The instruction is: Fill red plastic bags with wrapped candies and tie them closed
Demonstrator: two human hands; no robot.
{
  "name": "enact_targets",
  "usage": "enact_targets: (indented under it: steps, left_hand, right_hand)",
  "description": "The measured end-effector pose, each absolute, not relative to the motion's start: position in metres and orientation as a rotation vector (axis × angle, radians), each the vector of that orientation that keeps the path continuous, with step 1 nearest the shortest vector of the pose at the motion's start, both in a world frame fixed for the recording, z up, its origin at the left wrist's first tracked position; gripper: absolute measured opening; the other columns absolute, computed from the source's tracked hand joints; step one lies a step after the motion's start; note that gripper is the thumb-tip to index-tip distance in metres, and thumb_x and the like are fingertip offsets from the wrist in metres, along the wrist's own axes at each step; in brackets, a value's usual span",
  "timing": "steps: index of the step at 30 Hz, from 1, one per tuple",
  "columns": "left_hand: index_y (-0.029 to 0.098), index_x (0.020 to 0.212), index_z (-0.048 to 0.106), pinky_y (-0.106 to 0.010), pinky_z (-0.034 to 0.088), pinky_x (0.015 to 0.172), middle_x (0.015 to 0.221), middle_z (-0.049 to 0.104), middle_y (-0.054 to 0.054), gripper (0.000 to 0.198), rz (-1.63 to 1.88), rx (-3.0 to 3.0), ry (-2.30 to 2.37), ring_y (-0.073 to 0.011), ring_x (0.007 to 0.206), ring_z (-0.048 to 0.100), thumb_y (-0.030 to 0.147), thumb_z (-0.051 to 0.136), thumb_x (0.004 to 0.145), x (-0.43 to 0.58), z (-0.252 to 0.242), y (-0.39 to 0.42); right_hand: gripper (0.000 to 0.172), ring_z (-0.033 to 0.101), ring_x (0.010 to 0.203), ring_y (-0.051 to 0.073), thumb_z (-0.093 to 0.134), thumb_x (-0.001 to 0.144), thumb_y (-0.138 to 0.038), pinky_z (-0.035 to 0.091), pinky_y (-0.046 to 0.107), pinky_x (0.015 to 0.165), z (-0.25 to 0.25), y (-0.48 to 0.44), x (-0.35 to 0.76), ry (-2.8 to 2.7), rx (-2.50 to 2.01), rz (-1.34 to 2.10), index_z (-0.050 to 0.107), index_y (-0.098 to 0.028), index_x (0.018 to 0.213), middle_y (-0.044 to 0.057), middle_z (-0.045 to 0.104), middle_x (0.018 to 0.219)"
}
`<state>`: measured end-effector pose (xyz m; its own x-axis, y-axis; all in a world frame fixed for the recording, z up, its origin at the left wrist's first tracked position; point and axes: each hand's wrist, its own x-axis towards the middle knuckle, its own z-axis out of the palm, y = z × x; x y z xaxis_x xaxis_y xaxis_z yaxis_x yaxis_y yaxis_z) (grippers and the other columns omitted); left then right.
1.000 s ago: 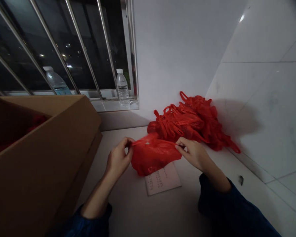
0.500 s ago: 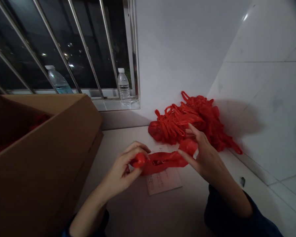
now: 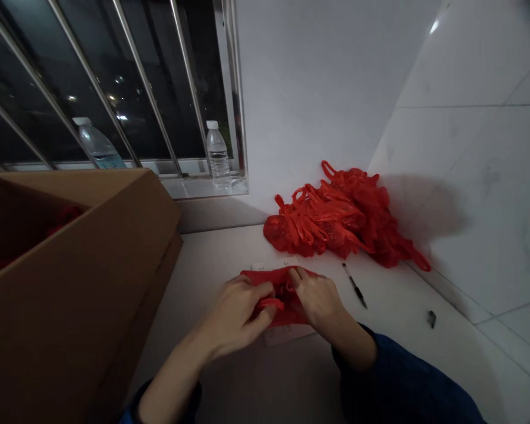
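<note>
Place: corner of an indoor room; home or small workroom, I cannot tell which. Before me, one window [image 3: 161,47] with slanting metal bars [image 3: 146,82], darkness and scattered lights [image 3: 122,118] beyond. One sill [image 3: 189,188], bearing a clear plastic bottle [image 3: 218,158]. Walls, two: a plain pale wall [image 3: 313,76]; a marble-patterned tiled wall [image 3: 481,59] to my right. Goods: open cardboard box [image 3: 79,282], my left; heap of red plastic bags [image 3: 335,215], in the corner.
</note>
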<state>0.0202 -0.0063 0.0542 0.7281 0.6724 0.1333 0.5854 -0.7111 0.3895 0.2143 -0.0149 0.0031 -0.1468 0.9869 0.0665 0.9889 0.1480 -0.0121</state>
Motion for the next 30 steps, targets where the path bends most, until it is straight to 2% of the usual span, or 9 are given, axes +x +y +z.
enact_targets:
  steps: [8, 10, 12, 14, 16, 19, 22, 25, 30]
  left_hand:
    - [0.014, 0.131, 0.059, -0.057, 0.033, 0.095, 0.123, 0.064, -0.023, 0.086, -0.001, 2.569, 1.594, -0.0410, 0.106, 0.061, 0.077, 0.054, 0.073, 0.018, 0.005, 0.013]
    - [0.021, 0.128, 0.063, -0.057, 0.032, 0.094, 0.117, 0.068, -0.019, 0.067, -0.013, 2.587, 1.607, -0.0390, 0.105, 0.061, 0.069, 0.048, 0.083, 0.020, 0.005, 0.014]
    - [0.027, 0.116, 0.070, -0.056, 0.031, 0.095, 0.104, 0.072, -0.014, 0.047, 0.034, 2.660, 1.646, -0.0348, 0.101, 0.062, 0.054, 0.036, 0.096, 0.025, 0.009, 0.013]
    - [0.025, 0.100, 0.076, -0.054, 0.031, 0.096, 0.098, 0.071, -0.013, 0.047, 0.121, 2.735, 1.713, -0.0316, 0.099, 0.061, 0.044, 0.032, 0.100, 0.032, 0.011, 0.012]
    - [0.019, 0.090, 0.077, -0.051, 0.031, 0.098, 0.101, 0.069, -0.014, 0.043, 0.155, 2.767, 1.768, -0.0311, 0.101, 0.059, 0.043, 0.042, 0.097, 0.035, 0.006, 0.012]
    - [0.013, 0.099, 0.073, -0.055, 0.027, 0.103, 0.113, 0.064, -0.018, 0.034, -0.010, 2.697, 1.765, -0.0345, 0.109, 0.055, 0.042, 0.069, 0.081, 0.033, -0.011, 0.017]
    - [0.011, 0.118, 0.063, -0.063, 0.024, 0.104, 0.124, 0.059, -0.022, 0.063, -0.137, 2.565, 1.766, -0.0377, 0.115, 0.052, 0.036, 0.083, 0.064, 0.026, -0.028, 0.025]
    - [0.017, 0.133, 0.051, -0.065, 0.023, 0.105, 0.131, 0.057, -0.020, 0.082, -0.160, 2.518, 1.712, -0.0362, 0.121, 0.051, 0.036, 0.084, 0.060, 0.019, -0.035, 0.032]
    - [0.023, 0.133, 0.051, -0.056, 0.027, 0.107, 0.133, 0.057, -0.015, 0.074, -0.135, 2.542, 1.556, -0.0325, 0.124, 0.050, 0.044, 0.079, 0.068, 0.013, -0.021, 0.038]
  right_hand:
    - [0.104, 0.054, 0.117, 0.035, 0.089, 0.053, -0.031, 0.038, 0.044, 0.099, -0.015, -0.017, 0.243, -2.480, -1.922, 0.134, 0.041, -0.013, 0.143, 0.016, 0.053, 0.139]
    - [0.094, 0.055, 0.115, 0.035, 0.085, 0.060, -0.032, 0.040, 0.045, 0.096, -0.012, -0.015, 0.240, -2.498, -1.911, 0.194, 0.043, -0.016, 0.143, 0.015, 0.055, 0.137]
    - [0.064, 0.057, 0.111, 0.034, 0.074, 0.076, -0.035, 0.041, 0.045, 0.092, -0.006, -0.012, 0.231, -2.462, -1.887, 0.148, 0.053, -0.020, 0.135, 0.012, 0.063, 0.127]
    - [0.031, 0.058, 0.108, 0.031, 0.058, 0.090, -0.034, 0.040, 0.045, 0.091, -0.002, -0.009, 0.221, -2.429, -1.847, 0.064, 0.064, -0.021, 0.117, 0.009, 0.071, 0.109]
    - [0.024, 0.058, 0.107, 0.030, 0.051, 0.094, -0.032, 0.038, 0.044, 0.092, -0.004, -0.006, 0.216, -2.429, -1.835, 0.035, 0.069, -0.020, 0.105, 0.009, 0.073, 0.097]
    - [0.038, 0.059, 0.108, 0.031, 0.063, 0.084, -0.028, 0.039, 0.044, 0.093, -0.019, -0.002, 0.221, -2.393, -1.966, 0.087, 0.062, -0.017, 0.121, 0.012, 0.070, 0.110]
    - [0.080, 0.058, 0.112, 0.034, 0.075, 0.068, -0.024, 0.042, 0.045, 0.093, -0.038, 0.004, 0.237, -2.383, -2.081, 0.215, 0.044, -0.016, 0.141, 0.017, 0.058, 0.132]
    - [0.098, 0.057, 0.116, 0.034, 0.082, 0.057, -0.024, 0.044, 0.043, 0.094, -0.046, 0.011, 0.250, -2.457, -2.043, 0.344, 0.039, -0.017, 0.145, 0.017, 0.054, 0.137]
    - [0.081, 0.057, 0.118, 0.030, 0.075, 0.071, -0.030, 0.045, 0.036, 0.093, -0.021, 0.009, 0.256, -2.428, -1.934, 0.482, 0.041, -0.020, 0.144, 0.014, 0.057, 0.135]
